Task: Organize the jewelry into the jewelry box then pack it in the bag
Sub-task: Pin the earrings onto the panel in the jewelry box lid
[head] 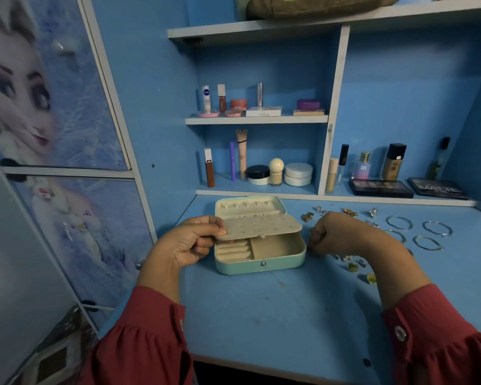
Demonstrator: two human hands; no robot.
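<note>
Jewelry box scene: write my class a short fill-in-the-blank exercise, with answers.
1. The jewelry box lies ____ on the desk.
2. The left hand pinches the box's ____ panel.
3. The bangles lie to the ____ of the box.
4. The sleeves are ____.

Answers: open; perforated; right; red

One open jewelry box is sitting on the counter. Four silver bangles are lying to its right. Two eyeshadow palettes are resting behind them. Two hands are showing.
</note>
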